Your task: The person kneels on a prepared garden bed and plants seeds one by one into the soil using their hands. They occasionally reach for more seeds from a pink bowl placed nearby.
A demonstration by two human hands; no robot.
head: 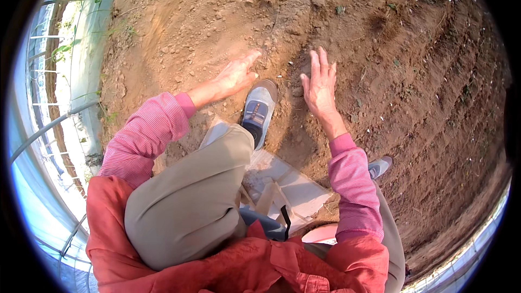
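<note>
My left hand (237,75) is over the loose brown soil (195,40), just past the toe of a grey-and-brown shoe (260,103). Its index finger and thumb are apart, and I see nothing between them; the other fingers are partly hidden. To the right of that shoe, my right hand (320,85) reaches over a shallow, shaded furrow (299,130) with fingers spread and nothing visible in it. Small white bits (290,63) dot the soil between the hands. Whether either hand touches the ground is hard to tell.
A whitish sheet (303,185) lies under my legs, beside a blue-grey object (264,224) with a black strap. A pale pinkish rim (319,234) shows near my right elbow. Plastic film (87,49) and a bent metal pipe (49,126) border the left side. My other shoe (379,167) stands on soil.
</note>
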